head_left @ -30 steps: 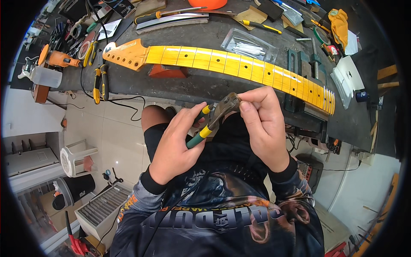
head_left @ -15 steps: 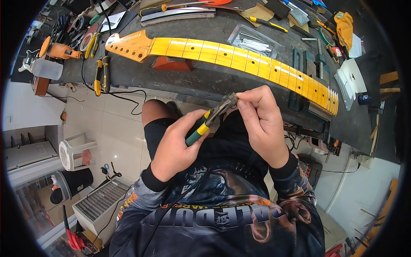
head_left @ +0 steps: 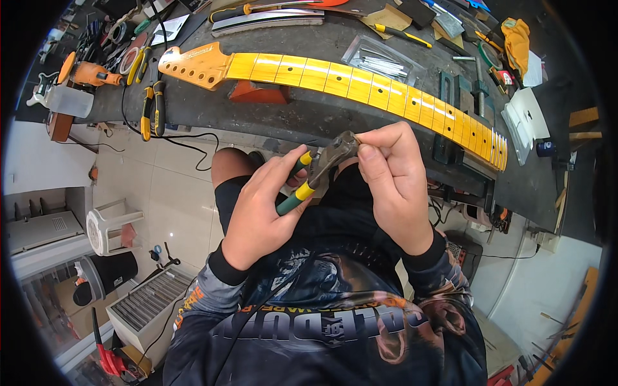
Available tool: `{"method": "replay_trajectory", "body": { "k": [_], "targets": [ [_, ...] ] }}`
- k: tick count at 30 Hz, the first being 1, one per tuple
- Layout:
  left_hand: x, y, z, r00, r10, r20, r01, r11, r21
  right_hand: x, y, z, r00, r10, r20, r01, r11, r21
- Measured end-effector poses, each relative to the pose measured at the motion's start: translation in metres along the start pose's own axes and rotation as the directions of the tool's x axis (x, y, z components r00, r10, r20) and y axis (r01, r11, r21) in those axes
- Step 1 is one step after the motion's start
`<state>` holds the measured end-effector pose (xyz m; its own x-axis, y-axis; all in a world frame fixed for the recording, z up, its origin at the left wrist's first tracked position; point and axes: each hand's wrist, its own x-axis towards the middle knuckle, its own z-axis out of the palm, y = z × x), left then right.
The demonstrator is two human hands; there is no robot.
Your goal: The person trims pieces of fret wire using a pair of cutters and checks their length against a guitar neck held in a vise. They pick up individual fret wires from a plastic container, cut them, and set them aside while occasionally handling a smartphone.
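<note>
Green-and-yellow-handled nippers (head_left: 306, 188) are held in my left hand (head_left: 257, 212), fingers wrapped round the grips, handles spread a little. My right hand (head_left: 393, 180) pinches at the metal jaws of the nippers with thumb and forefinger; whatever small piece is between them is too small to name. Above both hands a guitar neck (head_left: 338, 80) with a yellow fretboard lies across the bench, headstock at left, on a red wedge support (head_left: 257, 93) and a vise (head_left: 463, 96). Several silvery frets sit at its right end.
A dark bench (head_left: 199, 109) bears a clear tray of metal strips (head_left: 380, 64), orange-and-black pliers (head_left: 147, 112), an orange power tool (head_left: 90, 74) and yellow gloves (head_left: 515, 45). Below are a white stool (head_left: 109, 228), a black bin (head_left: 109, 276) and my legs (head_left: 228, 167).
The nipper handles closed slightly half a second ago and are now spread again. Both hands and the jaws have shifted a little upward.
</note>
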<state>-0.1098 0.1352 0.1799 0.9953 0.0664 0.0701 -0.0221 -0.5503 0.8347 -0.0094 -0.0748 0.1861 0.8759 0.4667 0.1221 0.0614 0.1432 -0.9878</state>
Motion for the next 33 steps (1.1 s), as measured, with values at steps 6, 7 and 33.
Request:
{"method": "replay_trajectory", "body": {
  "k": [6,7,33],
  "targets": [
    [-0.001,0.000,-0.001,1.000,0.011,0.007,-0.011,1.000,0.019,-0.001,0.002,-0.001,1.000,-0.025,-0.007,0.025,0.999,-0.019],
    [-0.001,0.000,-0.002,1.000,0.015,0.007,-0.015,1.000,0.015,-0.001,0.002,-0.002,1.000,-0.026,-0.006,0.025,0.999,-0.019],
    [-0.006,-0.016,0.004,0.996,-0.019,-0.085,0.014,0.999,-0.051,-0.001,0.012,-0.001,0.998,-0.053,-0.043,0.049,0.994,-0.095]
  ]
}}
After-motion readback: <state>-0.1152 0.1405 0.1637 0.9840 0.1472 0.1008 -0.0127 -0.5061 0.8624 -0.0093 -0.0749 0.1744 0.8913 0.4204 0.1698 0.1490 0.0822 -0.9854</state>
